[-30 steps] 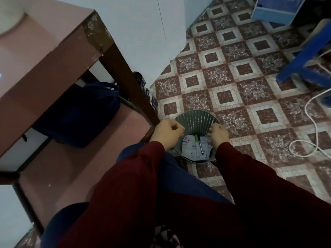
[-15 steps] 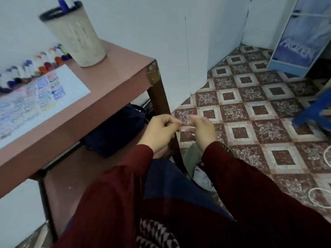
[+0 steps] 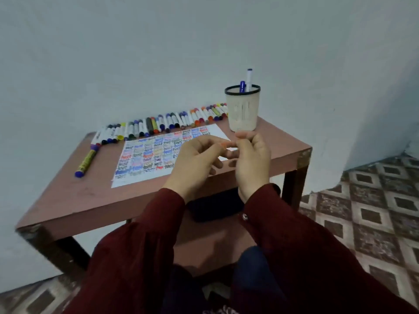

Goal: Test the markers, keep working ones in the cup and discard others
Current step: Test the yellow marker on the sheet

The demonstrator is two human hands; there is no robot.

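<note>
Head view, one frame.

- Surface [image 3: 283, 143]: one small reddish-brown table against a pale wall [image 3: 158, 53].
- Cup [image 3: 242, 109]: one, cream with a dark rim, upright at the far right corner of the surface. Two markers stand in it: a short blue-capped one [image 3: 242, 86] and a taller white one [image 3: 249, 77] with a blue tip.
- Row of markers [image 3: 163, 123]: a single line lying side by side along the wall edge, running from the far left corner up to the cup. Several dozen by the look of it; too tightly packed and blurred for an exact count.
- Loose marker [image 3: 87, 160]: one, yellow body with blue-purple ends, lying apart at the left, in front of the row.
- Paper sheet [image 3: 145, 157]: one, flat mid-surface, covered in coloured test scribbles.
- Left hand [image 3: 195, 162] and right hand [image 3: 252, 162]: two, raised over the near right part of the surface, in front of the cup, fingertips meeting. Left fingers [image 3: 210, 143] reach across; right fingers [image 3: 247, 137] are curled narrow. Cannot tell whether either holds anything.
- Two dark red sleeves [image 3: 294, 245].
- One dark bag [image 3: 213, 207] on the shelf beneath.
- Patterned tile floor [image 3: 374, 211] at right.
</note>
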